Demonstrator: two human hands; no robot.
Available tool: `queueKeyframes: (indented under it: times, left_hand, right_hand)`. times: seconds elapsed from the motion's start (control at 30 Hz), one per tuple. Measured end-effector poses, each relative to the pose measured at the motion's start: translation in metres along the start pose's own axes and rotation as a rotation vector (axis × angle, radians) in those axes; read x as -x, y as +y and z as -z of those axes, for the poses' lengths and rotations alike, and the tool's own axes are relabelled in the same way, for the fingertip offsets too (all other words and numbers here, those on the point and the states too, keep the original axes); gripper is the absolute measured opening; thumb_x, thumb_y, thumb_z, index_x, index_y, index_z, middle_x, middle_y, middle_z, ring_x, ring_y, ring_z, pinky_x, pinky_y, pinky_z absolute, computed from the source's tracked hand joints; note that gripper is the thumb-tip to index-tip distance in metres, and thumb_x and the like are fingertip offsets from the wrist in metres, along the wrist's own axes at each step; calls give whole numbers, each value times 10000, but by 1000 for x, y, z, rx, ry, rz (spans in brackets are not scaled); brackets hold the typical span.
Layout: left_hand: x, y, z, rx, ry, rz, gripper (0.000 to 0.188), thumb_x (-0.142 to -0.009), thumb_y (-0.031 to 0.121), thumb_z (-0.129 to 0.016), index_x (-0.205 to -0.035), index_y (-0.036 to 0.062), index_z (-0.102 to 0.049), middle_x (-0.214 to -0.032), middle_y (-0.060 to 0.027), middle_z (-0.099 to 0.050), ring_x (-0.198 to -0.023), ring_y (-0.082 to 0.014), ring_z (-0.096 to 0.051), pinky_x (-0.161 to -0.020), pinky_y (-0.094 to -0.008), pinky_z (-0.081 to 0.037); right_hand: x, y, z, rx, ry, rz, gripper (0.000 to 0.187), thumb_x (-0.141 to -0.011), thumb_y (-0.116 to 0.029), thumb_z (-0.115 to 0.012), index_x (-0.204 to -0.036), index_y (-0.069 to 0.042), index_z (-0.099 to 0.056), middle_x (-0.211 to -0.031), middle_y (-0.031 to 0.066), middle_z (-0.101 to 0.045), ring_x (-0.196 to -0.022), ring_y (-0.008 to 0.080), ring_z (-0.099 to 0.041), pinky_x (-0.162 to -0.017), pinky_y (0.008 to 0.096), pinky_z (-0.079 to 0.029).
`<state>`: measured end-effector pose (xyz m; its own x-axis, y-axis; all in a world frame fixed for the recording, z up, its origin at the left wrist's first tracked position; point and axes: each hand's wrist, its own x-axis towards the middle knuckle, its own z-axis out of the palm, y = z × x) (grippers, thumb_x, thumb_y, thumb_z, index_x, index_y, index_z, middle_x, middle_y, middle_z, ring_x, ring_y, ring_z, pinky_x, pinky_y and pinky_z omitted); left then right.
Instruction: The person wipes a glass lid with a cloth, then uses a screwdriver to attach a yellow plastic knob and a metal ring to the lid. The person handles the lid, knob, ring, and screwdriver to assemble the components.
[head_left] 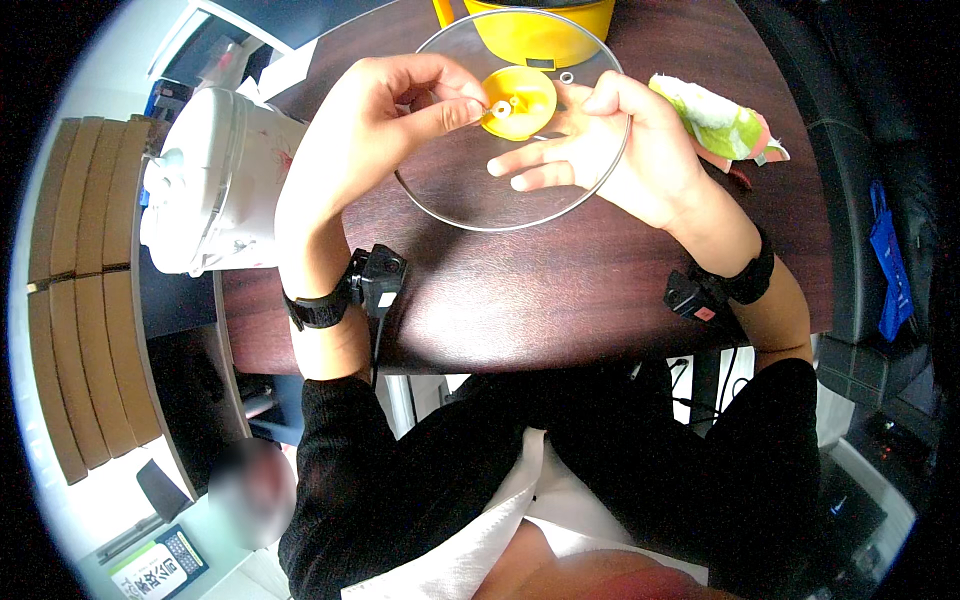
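Note:
A round clear glass lid [470,190] with a metal rim lies under and between my hands. My right hand [625,140] holds its right side, with the thumb at the rim and two fingers stretched out below the yellow cup-shaped knob [535,92]. The knob's hollow side faces me, showing a small white ring and a post inside. My left hand [410,110] pinches a small thin screw-like piece between thumb and forefinger, at the knob's left edge. Whether the lid touches the table cannot be told.
A yellow pot [545,35] stands at the back of the dark wooden table [500,310]. Near it lies a small metal ring [567,77]. A crumpled green and white package [720,120] is at right, a white lidded bucket [215,180] at left. Cardboard boxes [95,220] stand further left.

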<state>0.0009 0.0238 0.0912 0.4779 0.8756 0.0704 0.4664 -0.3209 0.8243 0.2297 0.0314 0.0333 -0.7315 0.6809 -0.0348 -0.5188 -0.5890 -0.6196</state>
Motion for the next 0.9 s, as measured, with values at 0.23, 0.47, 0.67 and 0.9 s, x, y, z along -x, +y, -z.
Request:
queueKeyframes:
  times: [0.23, 0.47, 0.67, 0.9]
  left_hand:
    - [1, 6, -3, -169, 36, 49, 160, -882, 114, -672, -978, -13, -659, -915, -38, -683, -866, -96, -625, -805, -226, -486]
    - [0, -1, -7, -126, 43, -52, 141, -887, 133, -663, -969, 19, -674, -884, -26, -683, -796, -70, -574, -734, -219, -442]
    - [-1, -7, -1, -200, 290, -235, 109, -870, 142, -674, -942, 66, -704, -866, 10, -692, -794, -72, -572, -715, -241, -454]
    - [-18, -23, -15, 219, 575, -486, 122, -908, 67, -627, -1006, -1, -649, -997, -108, -697, -1028, -183, -639, -904, -310, -501]
  right_hand:
    - [-1, 0, 2, -9, -17, 11, 519, -854, -228, -397, -1251, 105, -433, -1197, 292, -559, -997, 464, -618, -890, 481, -524]
    - [-1, 0, 5, -57, -28, 15, 520, -853, -218, -399, -1258, 106, -427, -1194, 286, -562, -1005, 473, -613, -892, 488, -524]
    - [0, -5, 3, -113, -16, 26, 530, -866, -227, -393, -1269, 117, -411, -1189, 284, -558, -1010, 506, -597, -899, 514, -516]
    - [0, -8, 0, -161, -127, 29, 577, -908, -309, -366, -1310, 104, -377, -1228, 265, -541, -1031, 506, -584, -906, 510, -506]
